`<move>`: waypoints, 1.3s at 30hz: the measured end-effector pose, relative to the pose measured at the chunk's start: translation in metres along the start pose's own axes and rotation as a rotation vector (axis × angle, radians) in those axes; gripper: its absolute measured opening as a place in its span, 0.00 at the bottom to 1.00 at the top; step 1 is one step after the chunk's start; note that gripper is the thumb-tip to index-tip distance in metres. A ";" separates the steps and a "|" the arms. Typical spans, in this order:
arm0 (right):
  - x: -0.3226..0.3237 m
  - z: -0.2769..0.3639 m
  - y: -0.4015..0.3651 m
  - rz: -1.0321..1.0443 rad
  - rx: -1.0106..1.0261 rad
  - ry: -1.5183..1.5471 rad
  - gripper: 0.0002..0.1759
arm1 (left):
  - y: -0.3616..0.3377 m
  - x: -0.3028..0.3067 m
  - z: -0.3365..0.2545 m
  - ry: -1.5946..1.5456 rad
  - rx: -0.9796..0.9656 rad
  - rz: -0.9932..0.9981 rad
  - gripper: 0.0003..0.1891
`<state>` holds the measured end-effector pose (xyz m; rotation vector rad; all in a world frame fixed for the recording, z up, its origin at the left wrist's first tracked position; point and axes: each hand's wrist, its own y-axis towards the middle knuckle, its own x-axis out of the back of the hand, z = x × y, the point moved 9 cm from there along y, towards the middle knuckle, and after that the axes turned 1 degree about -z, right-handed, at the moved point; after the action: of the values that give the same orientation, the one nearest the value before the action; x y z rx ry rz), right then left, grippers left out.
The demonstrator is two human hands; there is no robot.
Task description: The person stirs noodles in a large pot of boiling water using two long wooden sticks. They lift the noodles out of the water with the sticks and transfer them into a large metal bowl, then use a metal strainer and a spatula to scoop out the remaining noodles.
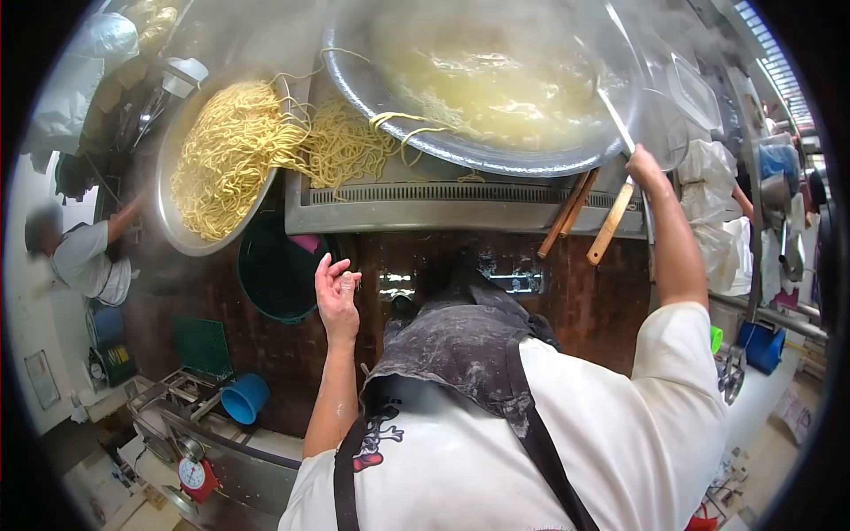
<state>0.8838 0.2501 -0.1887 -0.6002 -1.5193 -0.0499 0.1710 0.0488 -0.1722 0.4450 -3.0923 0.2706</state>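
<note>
A large metal wok (pixel 540 165) holds steaming, cloudy yellowish liquid (pixel 487 93). My right hand (pixel 648 168) is closed around a long pale-handled stirring tool (pixel 617 122) at the wok's right rim; the tool's far end is hidden in liquid and steam. My left hand (pixel 337 299) is raised with its fingers loosely bent and apart, holding nothing. Beyond it, a wide metal bowl (pixel 168 212) is heaped with yellow noodles (pixel 232 155). More noodles (pixel 341 142) have spilled onto the stove top beside the wok, and some strands hang over its rim.
Wooden handles (pixel 611 223) jut over the stove's front edge (pixel 425 219). A dark green tub (pixel 279 274) stands below the bowl. A blue bucket (pixel 244 398) and a red scale (pixel 197 478) are at lower left. Another person (pixel 88 257) works at far left.
</note>
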 end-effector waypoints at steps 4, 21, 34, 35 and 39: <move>-0.130 -0.004 0.006 0.176 0.501 -0.034 0.04 | -0.007 0.002 0.009 0.006 0.021 0.015 0.28; -0.049 0.303 -0.300 0.517 0.189 1.230 0.09 | -0.035 0.068 0.017 -0.070 -0.033 0.044 0.27; 0.013 0.493 -0.299 -0.099 0.701 0.566 0.13 | -0.031 0.038 -0.013 0.017 -0.080 0.117 0.27; 0.022 0.490 -0.289 -0.135 0.696 0.542 0.11 | -0.029 0.037 -0.014 0.020 -0.084 0.109 0.27; 0.039 0.384 -0.211 -0.325 0.498 0.666 0.15 | -0.028 0.039 -0.006 -0.007 -0.047 0.041 0.26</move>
<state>0.4520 0.2348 -0.1045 0.0771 -0.9088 -0.1048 0.1414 0.0124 -0.1607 0.3826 -3.1097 0.1970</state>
